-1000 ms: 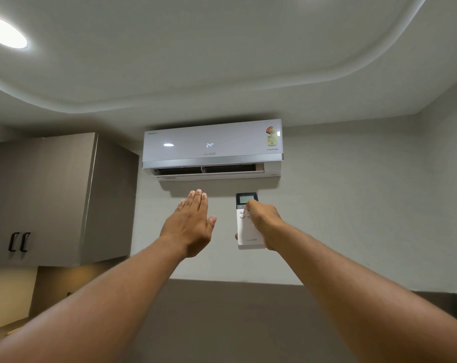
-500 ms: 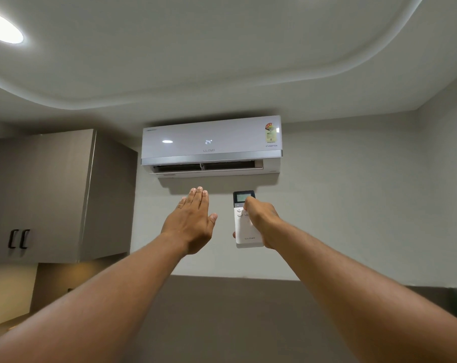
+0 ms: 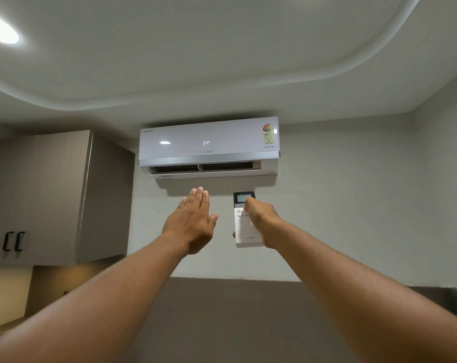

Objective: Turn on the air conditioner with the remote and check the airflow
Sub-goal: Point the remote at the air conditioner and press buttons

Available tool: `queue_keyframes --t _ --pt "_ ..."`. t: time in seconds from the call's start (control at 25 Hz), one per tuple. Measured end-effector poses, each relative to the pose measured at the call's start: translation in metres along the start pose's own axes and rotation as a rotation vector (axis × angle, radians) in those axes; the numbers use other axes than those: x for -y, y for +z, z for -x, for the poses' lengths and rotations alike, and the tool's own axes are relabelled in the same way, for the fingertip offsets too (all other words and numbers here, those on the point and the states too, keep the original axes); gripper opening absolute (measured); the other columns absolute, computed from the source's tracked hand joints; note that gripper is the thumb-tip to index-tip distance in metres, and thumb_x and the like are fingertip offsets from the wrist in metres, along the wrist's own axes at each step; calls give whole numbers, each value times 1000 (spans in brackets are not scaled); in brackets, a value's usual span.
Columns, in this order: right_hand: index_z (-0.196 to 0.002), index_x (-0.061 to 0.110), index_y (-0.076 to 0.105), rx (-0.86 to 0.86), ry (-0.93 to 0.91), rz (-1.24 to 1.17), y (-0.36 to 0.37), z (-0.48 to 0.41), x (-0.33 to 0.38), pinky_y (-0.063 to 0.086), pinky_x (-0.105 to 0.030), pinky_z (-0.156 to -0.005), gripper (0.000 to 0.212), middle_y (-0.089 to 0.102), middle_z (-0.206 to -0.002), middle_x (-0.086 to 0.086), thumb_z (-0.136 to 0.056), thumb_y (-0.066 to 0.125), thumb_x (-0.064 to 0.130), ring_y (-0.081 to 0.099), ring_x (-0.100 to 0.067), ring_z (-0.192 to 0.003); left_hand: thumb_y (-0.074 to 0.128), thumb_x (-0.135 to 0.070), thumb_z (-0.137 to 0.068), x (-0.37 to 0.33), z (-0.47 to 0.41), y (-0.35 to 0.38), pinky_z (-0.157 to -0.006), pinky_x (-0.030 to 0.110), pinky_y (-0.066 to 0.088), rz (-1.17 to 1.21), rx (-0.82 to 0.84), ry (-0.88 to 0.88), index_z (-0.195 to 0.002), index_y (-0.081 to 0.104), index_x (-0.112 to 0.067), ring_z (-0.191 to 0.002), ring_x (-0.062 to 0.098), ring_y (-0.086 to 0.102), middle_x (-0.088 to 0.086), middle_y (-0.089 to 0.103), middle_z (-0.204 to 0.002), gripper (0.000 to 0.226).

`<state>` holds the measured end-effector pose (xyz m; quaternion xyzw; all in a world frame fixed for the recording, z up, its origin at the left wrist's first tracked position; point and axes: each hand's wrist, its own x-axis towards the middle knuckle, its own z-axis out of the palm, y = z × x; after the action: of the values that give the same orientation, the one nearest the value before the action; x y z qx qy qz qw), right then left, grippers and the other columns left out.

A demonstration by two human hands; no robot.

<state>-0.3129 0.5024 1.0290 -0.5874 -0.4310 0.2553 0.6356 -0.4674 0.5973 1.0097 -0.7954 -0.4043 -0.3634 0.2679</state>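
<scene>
Wall: air conditioner (image 3: pixel 209 142) lit "24", flap open.
Left hand (image 3: pixel 192 226): flat below it, fingers together, empty.
Right hand (image 3: pixel 261 221): fingers clamped on remote (image 3: pixel 245 231).

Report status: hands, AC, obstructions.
Left hand open, raised below AC. Right hand grips remote. AC shows 24, flap open. Nothing in the way.

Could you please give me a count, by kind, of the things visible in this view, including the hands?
Air conditioner: 1
Remote: 1
Hands: 2, left hand open, right hand holding the remote
Cabinet: 1
Cabinet handles: 2
Ceiling light: 1
Total: 8
</scene>
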Motion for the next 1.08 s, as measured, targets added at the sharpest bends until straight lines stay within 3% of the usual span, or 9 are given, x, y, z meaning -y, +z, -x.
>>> queue_keyframes --t 1.08 --pt "-87 17 54 -5 -17 -2 13 -5 5 60 -51 -109 13 76 -128 -23 -97 49 24 78 -45 -118 15 -46 -99 13 -4 0 -116 33 -3 -16 -23 -5 -153 -2 -9 -148 21 -6 9 -5 -162 67"
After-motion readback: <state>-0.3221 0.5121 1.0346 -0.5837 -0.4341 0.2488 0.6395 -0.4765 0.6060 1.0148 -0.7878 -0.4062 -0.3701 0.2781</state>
